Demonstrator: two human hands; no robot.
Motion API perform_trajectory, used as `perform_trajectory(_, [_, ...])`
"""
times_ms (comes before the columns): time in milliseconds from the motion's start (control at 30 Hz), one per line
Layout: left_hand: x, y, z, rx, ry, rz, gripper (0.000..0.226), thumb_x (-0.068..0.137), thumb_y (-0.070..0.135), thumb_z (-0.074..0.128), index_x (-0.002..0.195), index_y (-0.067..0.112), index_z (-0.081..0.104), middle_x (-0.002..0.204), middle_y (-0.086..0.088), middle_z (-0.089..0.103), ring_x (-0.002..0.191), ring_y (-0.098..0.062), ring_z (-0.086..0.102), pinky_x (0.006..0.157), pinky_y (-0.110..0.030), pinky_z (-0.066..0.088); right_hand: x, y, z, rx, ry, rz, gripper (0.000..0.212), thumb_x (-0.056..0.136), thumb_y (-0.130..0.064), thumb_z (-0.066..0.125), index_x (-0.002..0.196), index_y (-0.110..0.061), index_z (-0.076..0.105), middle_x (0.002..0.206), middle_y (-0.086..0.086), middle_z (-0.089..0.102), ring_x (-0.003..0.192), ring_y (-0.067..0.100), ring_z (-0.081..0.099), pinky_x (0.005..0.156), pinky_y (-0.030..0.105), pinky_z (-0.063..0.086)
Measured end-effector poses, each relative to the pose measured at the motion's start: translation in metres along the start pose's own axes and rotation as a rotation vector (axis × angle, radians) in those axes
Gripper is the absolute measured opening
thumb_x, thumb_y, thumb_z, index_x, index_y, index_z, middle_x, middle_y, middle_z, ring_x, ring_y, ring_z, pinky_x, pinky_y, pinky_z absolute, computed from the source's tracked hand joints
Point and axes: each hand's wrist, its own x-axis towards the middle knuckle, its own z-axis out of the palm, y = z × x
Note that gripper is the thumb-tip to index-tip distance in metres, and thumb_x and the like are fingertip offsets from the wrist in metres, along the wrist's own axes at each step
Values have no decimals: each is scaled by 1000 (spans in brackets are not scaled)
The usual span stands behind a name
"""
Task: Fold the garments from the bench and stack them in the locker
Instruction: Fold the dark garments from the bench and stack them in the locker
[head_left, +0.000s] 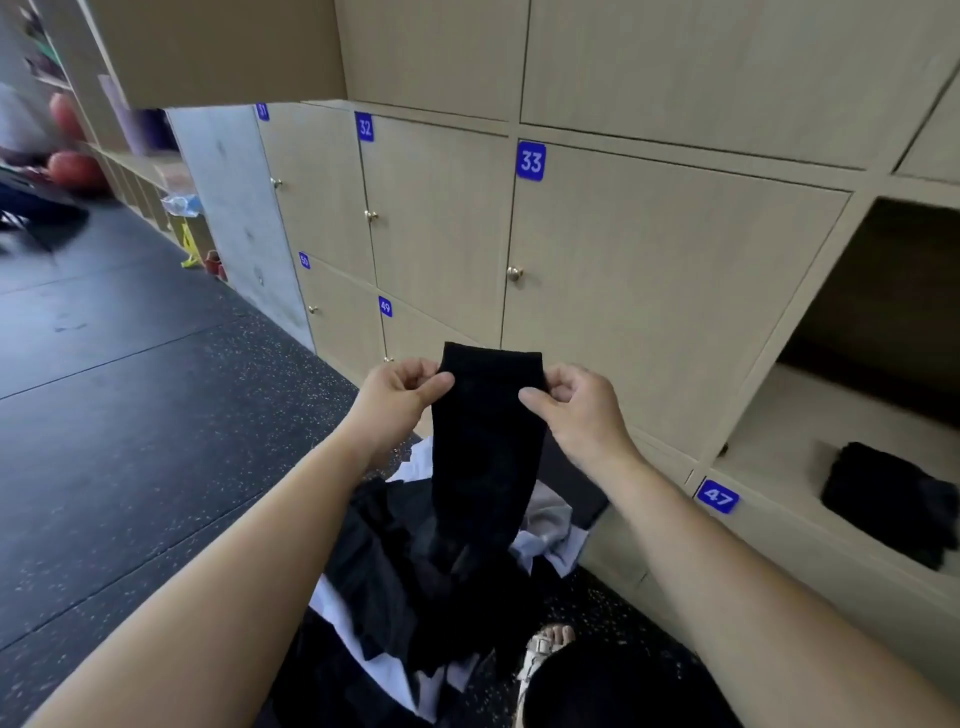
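As left hand and right hand pinch corners, garment hangs.

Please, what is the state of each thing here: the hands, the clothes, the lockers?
left hand: pinches black garment at its top edge.
right hand: pinches the same edge.
black garment: held up, hanging down.
garment pile: unfolded.
open locker: holds one folded dark garment.
locker 33: closed.

Blue tags on lockers, tag 32, tag 33, tag 49, tag 47
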Motion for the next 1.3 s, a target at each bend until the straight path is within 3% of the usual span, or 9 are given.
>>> perform_trajectory(100, [-4, 51, 18, 1, -10, 89, 28, 95, 9, 61, 68, 17, 56, 55, 16, 55, 55, 2, 49, 60, -10, 39, -2, -37, -38, 37, 49, -59, 6, 84, -9, 70, 81, -10, 65, 81, 9, 72, 78, 25, 70, 74, 37, 55])
perform_trajectory(267, [-6, 128, 52, 2, -64, 213, 28, 96, 12, 59, 69, 16, 57, 51, 20, 55, 49, 6, 49, 57, -6, 37, -5, -96, -109, 60, 129, -150, 8, 86, -3, 67, 90, 3, 64, 80, 9, 71, 69, 14, 65, 64, 19, 52])
perform_trajectory(433, [2, 189, 81, -24, -154, 324, 29, 85, 41, 68, 75, 14, 68, 85, -4, 64, 85, -19, 56, 91, -39, 45, -6, -136, -171, 107, 210, -192, 14, 85, -5, 68, 91, 6, 63, 81, 11, 70, 70, 13, 65, 66, 22, 52])
perform_trajectory(567, [5, 229, 107, -142, -201, 353, 30, 93, 36, 63, 80, 9, 64, 85, -6, 70, 82, -19, 64, 91, -42, 51, -13, -165, -207, 138, 233, -258, 10, 86, -7, 68, 93, -1, 64, 77, 2, 68, 57, -4, 61, 55, 9, 45])
perform_trajectory(733, [10, 261, 136, -382, -210, 267, 28, 101, 24, 52, 107, -2, 62, 103, -17, 72, 90, -26, 69, 85, -40, 57, -26, -149, -230, 136, -81, -133, 35, 84, -11, 72, 117, -7, 65, 100, -2, 70, 70, -11, 64, 57, 2, 42])
perform_trajectory(833, [15, 271, 146, -413, -156, 202, 30, 100, 22, 54, 114, -3, 61, 109, -21, 70, 90, -28, 69, 80, -39, 58, -23, -125, -228, 110, -9, -100, 25, 85, -11, 70, 108, -2, 71, 99, 6, 71, 70, -4, 62, 60, 5, 42])
perform_trajectory(967, [26, 271, 152, -414, -168, 62, 41, 102, 34, 48, 125, 3, 60, 120, -16, 68, 109, -32, 66, 94, -45, 53, -16, -119, -228, 172, 59, -142, 10, 88, -11, 67, 91, -4, 74, 85, 5, 73, 71, 7, 60, 61, 11, 43])
perform_trajectory(1100, [17, 248, 149, -127, -344, -104, 55, 86, 71, 48, 112, 27, 70, 105, 5, 75, 100, -14, 68, 78, -32, 51, -9, -121, -230, 192, 142, -173, 13, 91, -7, 63, 81, -8, 71, 63, -12, 68, 56, -5, 58, 54, 8, 41])
perform_trajectory(1300, [5, 209, 147, 40, -298, -42, 13, 80, 25, 77, 80, 16, 68, 84, -1, 73, 91, -17, 66, 76, -30, 43, -5, -110, -236, 206, 193, -87, 11, 89, -8, 65, 93, -3, 73, 89, 13, 74, 79, 18, 68, 69, 29, 54])
